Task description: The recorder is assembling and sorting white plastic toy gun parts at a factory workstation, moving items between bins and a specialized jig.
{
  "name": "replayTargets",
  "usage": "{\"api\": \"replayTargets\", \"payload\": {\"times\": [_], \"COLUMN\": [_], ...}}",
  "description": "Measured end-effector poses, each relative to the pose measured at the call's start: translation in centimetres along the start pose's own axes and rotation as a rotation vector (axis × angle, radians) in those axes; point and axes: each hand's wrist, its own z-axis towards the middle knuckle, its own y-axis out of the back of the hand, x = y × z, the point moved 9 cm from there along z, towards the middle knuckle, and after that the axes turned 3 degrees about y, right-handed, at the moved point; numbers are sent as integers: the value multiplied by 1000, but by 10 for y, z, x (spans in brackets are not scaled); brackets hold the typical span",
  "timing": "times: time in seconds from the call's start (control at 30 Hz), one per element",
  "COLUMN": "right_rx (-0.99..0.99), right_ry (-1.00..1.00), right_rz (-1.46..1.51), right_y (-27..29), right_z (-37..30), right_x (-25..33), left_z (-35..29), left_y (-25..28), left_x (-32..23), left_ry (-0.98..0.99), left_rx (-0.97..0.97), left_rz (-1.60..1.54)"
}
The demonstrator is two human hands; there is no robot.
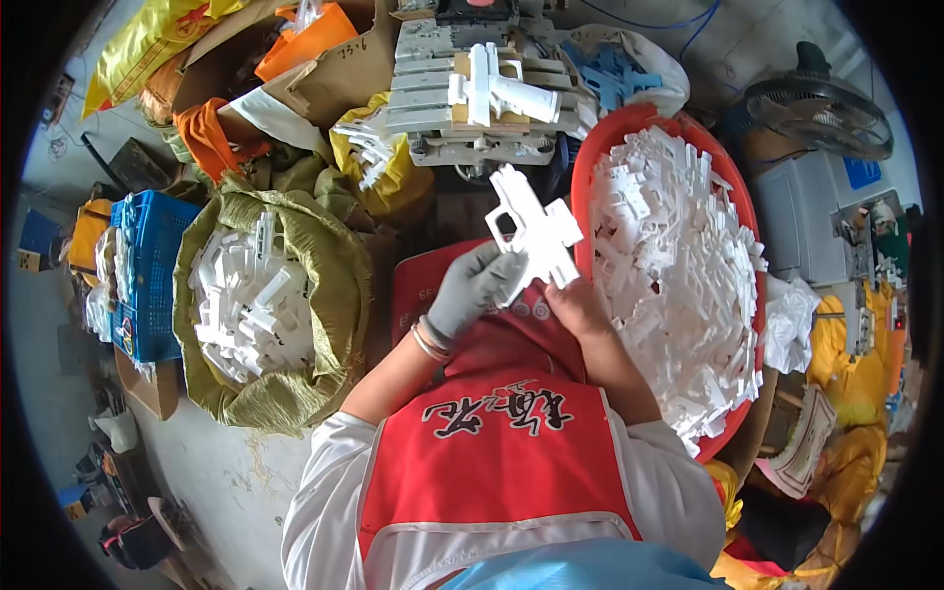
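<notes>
Above my lap I hold a white plastic toy pistol [539, 232] tilted in both hands. My left hand [474, 291], in a grey glove, is closed around its lower left part. My bare right hand [576, 307] pinches its lower right end; some of those fingers are hidden behind it. Just beyond, another white toy pistol [484, 87] lies on a slatted metal machine bed [423, 123]. To my right stands a large red tub [584, 187] heaped with white plastic pistol parts [661, 265]. At my left, an olive woven sack [344, 295] contains more white pieces [258, 315].
A yellow bag [398, 182] with white parts sits left of the machine. Blue toy pistol pieces [615, 79] lie in a white bag at the back. A blue crate [155, 275] stands far left, a black fan [818, 110] far right. A cardboard box [329, 84] is back left.
</notes>
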Motion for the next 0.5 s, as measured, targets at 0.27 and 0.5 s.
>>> {"api": "replayTargets", "payload": {"times": [0.27,0.5], "right_rx": [-147,-347], "right_ry": [108,0], "right_rz": [374,304], "right_y": [6,51], "right_z": [4,-7], "right_x": [28,40], "left_z": [8,1], "left_y": [-32,28], "left_x": [-5,-149], "left_ry": [43,-665], "left_rx": [226,-351], "left_rz": [509,1009]}}
